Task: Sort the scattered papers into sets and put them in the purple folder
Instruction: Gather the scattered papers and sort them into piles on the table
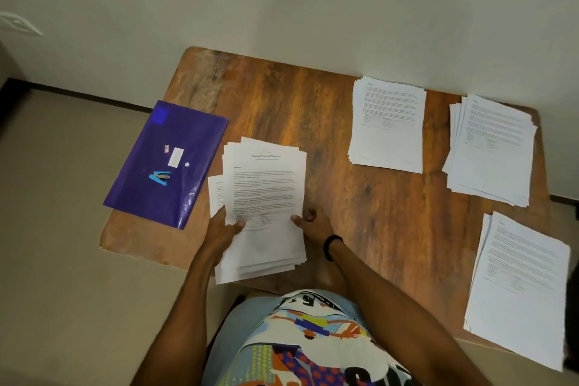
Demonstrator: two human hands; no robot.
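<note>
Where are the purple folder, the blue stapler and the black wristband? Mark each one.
purple folder (141,163), head view, bare cover near its left edge.
blue stapler (159,177), head view, middle of its body, lying on the folder.
black wristband (329,244), head view, top of the band on the wrist.

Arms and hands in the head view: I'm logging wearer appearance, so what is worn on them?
The left arm and right arm are bare as far as they show, with no sleeves or gloves. A black band circles the right wrist, just behind the right hand; the left hand and its wrist wear nothing visible.
</note>
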